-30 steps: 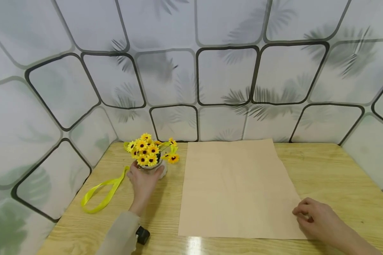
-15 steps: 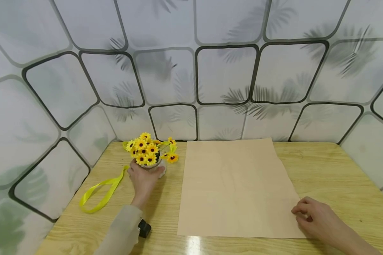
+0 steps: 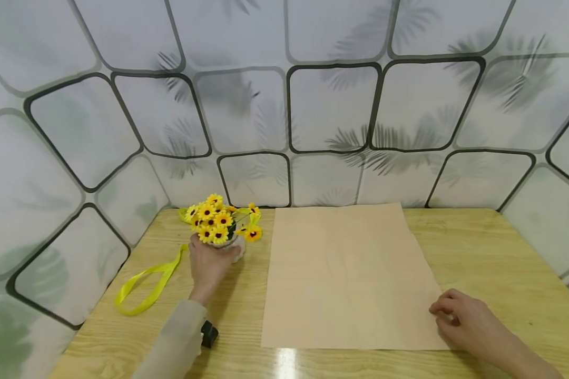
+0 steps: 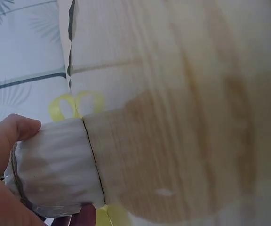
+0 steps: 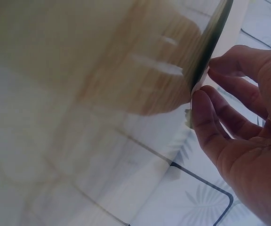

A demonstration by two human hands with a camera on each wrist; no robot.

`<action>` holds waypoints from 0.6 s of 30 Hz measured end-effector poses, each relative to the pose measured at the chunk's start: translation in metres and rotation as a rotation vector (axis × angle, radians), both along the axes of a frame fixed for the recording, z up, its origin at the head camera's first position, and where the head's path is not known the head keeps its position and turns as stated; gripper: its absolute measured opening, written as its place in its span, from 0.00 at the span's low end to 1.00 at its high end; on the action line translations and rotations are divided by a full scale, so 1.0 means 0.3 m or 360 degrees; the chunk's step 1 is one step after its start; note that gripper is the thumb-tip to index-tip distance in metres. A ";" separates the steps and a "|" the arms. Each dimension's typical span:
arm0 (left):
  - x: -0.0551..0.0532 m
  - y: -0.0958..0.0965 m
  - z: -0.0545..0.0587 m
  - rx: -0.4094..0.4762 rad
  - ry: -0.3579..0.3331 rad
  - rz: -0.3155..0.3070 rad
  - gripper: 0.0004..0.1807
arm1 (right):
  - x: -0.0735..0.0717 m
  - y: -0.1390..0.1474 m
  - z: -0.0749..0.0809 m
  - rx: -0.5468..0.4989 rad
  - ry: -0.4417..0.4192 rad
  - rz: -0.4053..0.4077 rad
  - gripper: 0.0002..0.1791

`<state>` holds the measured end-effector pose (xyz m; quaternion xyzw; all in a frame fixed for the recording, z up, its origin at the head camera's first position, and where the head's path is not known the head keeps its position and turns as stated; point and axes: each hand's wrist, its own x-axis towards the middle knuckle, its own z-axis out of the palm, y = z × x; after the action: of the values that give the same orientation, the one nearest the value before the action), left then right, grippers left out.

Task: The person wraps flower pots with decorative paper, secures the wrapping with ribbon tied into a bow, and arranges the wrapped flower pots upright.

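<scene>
Bright yellow flowers with dark centres [image 3: 213, 221] stand in a whitish pot [image 4: 55, 165] at the back left of the wooden table. My left hand [image 3: 211, 263] grips this pot, thumb on one side and fingers round the other; a cord circles it near the rim. A large sheet of tan paper [image 3: 346, 279] lies flat in the middle. At its right edge, near the front corner, my right hand [image 3: 469, 321] pinches the paper between curled fingers and thumb. In the right wrist view those fingertips [image 5: 203, 101] meet right at the sheet's edge.
A yellow ribbon [image 3: 144, 284] lies in a loop on the left side of the table, left of the pot. The pale wall cloth [image 3: 332, 105] with dark outlined squares and leaf shapes rises behind the table [image 3: 512, 273] and along its sides.
The scene has shifted slightly left and up in the head view. Both hands keep their places, the left at the pot and the right at the paper's edge.
</scene>
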<state>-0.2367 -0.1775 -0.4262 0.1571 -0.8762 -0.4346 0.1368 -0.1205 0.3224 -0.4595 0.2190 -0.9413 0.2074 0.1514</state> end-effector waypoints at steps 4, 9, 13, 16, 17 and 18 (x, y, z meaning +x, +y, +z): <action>-0.002 -0.006 0.006 -0.0089 0.0011 -0.0021 0.56 | 0.000 -0.005 0.003 -0.0007 -0.0021 -0.0006 0.17; -0.002 -0.011 0.014 -0.0107 -0.0006 -0.0021 0.55 | -0.002 0.001 0.010 0.0000 -0.0068 -0.0008 0.16; 0.000 -0.020 0.019 -0.0098 -0.0025 -0.0020 0.56 | -0.001 0.001 0.008 -0.0007 -0.0070 -0.0001 0.16; 0.000 -0.024 0.023 -0.0099 -0.0028 -0.0030 0.56 | 0.001 0.000 0.005 -0.0006 -0.0057 0.0014 0.16; 0.000 -0.024 0.024 -0.0098 -0.0021 -0.0033 0.56 | 0.001 0.000 0.005 -0.0003 -0.0056 0.0017 0.16; -0.001 -0.024 0.025 -0.0098 -0.0016 -0.0035 0.55 | 0.001 0.000 0.005 -0.0001 -0.0059 0.0021 0.16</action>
<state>-0.2369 -0.1848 -0.4188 0.1454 -0.8915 -0.4081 0.1325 -0.1203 0.3224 -0.4581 0.2212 -0.9424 0.2127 0.1328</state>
